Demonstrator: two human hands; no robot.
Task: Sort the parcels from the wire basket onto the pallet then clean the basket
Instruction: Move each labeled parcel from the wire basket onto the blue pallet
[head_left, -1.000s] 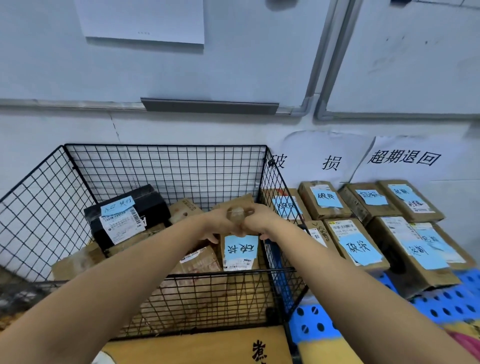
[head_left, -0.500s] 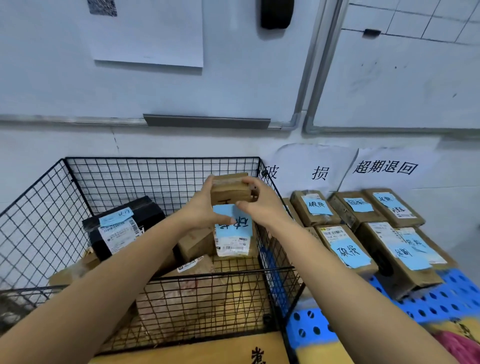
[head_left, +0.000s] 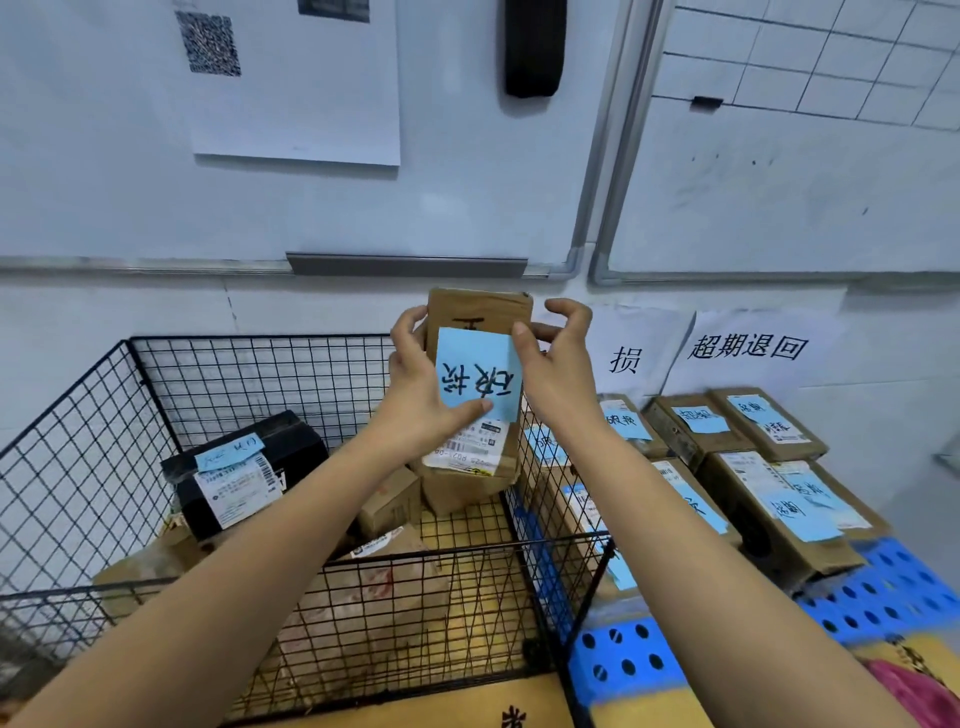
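While hands (head_left: 421, 395) (head_left: 558, 374) grip parcel (head_left: 478, 312) | basket (head_left: 260, 339): black box (head_left: 244, 467), brown pkgs (head_left: 389, 501)

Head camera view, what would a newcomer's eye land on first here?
A brown parcel with a big blue note, held up in the middle by the left hand and right hand above the wire basket. Next, the black parcel in the basket's left half, and the rows of blue-noted boxes on the blue pallet at right.
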